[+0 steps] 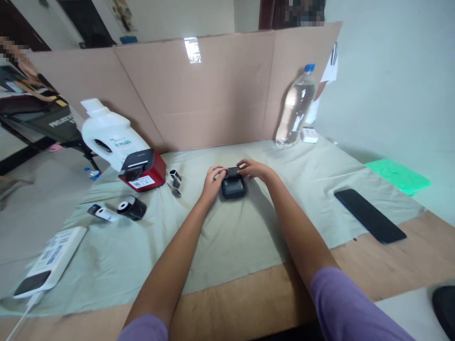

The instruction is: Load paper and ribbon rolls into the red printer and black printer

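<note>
Black device (233,186): small, boxy, rounded corners, matte plastic; centre of the cloth, lid at its 12 o'clock edge seemingly raised.
Left hand (213,180): arm stretched forward, wrist straight; fingers curled narrow against the device's 9 o'clock side, thumb on the lid edge.
Right hand (253,169): forearm angled in from 5 o'clock; fingers bent, tips pressed on the lid at 1 o'clock.
Cloth (227,237): pale green-grey, soft, lightly creased, over a wooden table (408,265).
Red printer (143,171): glossy, black top, at 9 o'clock from the device.
White jug (106,135): smooth plastic, at 10 o'clock.
Clear bottle (296,106): blue cap, at 2 o'clock.
Dark phone (369,215): flat, glossy, at 4 o'clock.
Cardboard screen (213,94): brown, folded, at 12 o'clock.
</note>
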A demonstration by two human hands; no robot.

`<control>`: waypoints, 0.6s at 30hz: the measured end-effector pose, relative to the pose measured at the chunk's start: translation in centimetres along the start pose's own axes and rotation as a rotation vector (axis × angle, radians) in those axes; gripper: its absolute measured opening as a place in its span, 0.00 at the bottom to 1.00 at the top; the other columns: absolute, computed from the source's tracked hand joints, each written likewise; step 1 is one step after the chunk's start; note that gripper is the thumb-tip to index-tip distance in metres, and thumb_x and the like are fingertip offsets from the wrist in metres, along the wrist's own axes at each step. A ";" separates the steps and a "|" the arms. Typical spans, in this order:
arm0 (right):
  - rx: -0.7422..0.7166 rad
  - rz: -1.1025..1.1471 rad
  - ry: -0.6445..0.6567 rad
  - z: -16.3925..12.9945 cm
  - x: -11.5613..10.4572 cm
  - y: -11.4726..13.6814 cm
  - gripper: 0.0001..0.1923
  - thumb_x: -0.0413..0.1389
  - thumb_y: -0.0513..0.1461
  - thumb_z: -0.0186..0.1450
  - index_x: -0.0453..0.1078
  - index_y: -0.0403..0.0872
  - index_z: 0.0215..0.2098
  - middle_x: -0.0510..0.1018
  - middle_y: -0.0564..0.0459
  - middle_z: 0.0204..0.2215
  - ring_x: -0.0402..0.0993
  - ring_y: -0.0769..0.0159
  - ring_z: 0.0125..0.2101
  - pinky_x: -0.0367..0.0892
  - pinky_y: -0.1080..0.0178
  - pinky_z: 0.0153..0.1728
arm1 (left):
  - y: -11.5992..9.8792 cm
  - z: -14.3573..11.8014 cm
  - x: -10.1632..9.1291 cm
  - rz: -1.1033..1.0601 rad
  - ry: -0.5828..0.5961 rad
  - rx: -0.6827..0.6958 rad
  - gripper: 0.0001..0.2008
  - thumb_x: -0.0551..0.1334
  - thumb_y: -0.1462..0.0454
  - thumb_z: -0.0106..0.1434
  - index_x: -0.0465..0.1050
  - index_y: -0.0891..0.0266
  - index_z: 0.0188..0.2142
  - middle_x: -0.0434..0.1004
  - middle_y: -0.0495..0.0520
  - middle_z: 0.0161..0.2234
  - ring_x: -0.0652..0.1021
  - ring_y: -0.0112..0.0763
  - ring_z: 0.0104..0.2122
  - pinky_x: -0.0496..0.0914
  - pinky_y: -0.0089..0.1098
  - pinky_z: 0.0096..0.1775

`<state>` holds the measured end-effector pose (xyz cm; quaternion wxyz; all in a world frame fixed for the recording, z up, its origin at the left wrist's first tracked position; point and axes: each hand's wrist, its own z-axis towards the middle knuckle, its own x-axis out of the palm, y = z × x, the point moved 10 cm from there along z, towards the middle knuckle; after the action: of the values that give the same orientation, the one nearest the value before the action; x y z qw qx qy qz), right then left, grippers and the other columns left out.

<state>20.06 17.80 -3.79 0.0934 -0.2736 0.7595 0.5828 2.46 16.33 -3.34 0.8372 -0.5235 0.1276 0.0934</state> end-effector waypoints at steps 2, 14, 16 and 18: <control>0.013 0.018 0.028 0.0 0.2 -0.3 0.24 0.62 0.37 0.63 0.68 0.48 0.57 0.79 0.46 0.50 0.75 0.68 0.35 0.67 0.71 0.29 | 1.3 -0.1 0.3 -0.114 0.011 -0.060 0.16 0.57 0.61 0.67 0.78 0.60 0.49 0.74 0.59 0.54 0.73 0.40 0.57 0.67 0.39 0.59; 0.084 0.060 -0.020 -0.8 0.5 -0.7 0.29 0.62 0.37 0.63 0.68 0.50 0.63 0.75 0.44 0.59 0.76 0.63 0.40 0.69 0.67 0.33 | 3.1 -0.7 1.9 -0.261 0.184 -0.151 0.26 0.58 0.58 0.67 0.67 0.58 0.63 0.65 0.60 0.66 0.64 0.42 0.67 0.55 0.45 0.68; 0.099 0.057 -0.037 -1.0 0.3 -0.8 0.29 0.61 0.37 0.64 0.66 0.48 0.64 0.76 0.43 0.58 0.76 0.65 0.37 0.67 0.67 0.29 | 3.1 -0.9 1.9 -0.271 0.180 -0.155 0.27 0.58 0.57 0.67 0.65 0.58 0.64 0.64 0.61 0.67 0.64 0.42 0.67 0.56 0.45 0.68; 0.115 0.059 -0.030 -1.1 0.3 -1.0 0.29 0.60 0.38 0.66 0.64 0.44 0.64 0.78 0.40 0.54 0.75 0.67 0.33 0.65 0.68 0.26 | 2.8 -1.1 1.9 -0.235 0.191 -0.137 0.26 0.59 0.57 0.67 0.67 0.57 0.63 0.62 0.61 0.68 0.62 0.43 0.68 0.57 0.46 0.67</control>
<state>20.53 16.55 -4.42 0.1030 -0.2364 0.7980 0.5447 3.33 16.60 -6.77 0.7888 -0.5972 0.1377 -0.0468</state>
